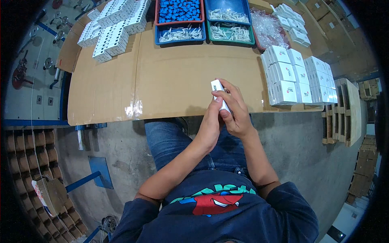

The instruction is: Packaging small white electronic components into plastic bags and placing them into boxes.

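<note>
A small white carton (217, 88) with dark print on its side is held between both my hands, just above the table's near edge. My left hand (210, 123) closes on its lower left side, thumb pressed along it. From the right, my right hand (237, 111) wraps its fingers over the carton's upper part. The carton is tilted, and its lower end is partly hidden by my fingers. Whether anything is inside it I cannot tell.
Cardboard (178, 77) covers the table. White boxes (111, 40) are stacked far left, more white boxes (283, 73) on the right. At the back stand a red tray (203, 19) of blue parts, a blue tray (157, 39) of white pieces and a green tray (253, 39). Clear plastic bags (267, 30) lie beside them.
</note>
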Available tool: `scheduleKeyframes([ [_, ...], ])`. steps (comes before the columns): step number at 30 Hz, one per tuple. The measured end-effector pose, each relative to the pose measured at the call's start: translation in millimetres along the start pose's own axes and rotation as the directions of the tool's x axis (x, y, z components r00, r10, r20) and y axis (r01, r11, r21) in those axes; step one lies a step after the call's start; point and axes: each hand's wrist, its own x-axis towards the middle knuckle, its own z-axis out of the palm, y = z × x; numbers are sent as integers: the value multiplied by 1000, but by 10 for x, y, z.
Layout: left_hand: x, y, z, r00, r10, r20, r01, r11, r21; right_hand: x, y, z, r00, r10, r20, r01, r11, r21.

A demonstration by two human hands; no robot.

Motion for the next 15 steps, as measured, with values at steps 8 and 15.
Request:
scheduleKeyframes([
  [8,-5,-27,-4,1000,22,-1,-22,1000,-16,4,24,18,999,-36,-11,36,999,9],
  [15,25,-120,-40,997,75,-33,-76,997,-19,-18,46,26,999,-35,-3,35,999,32],
])
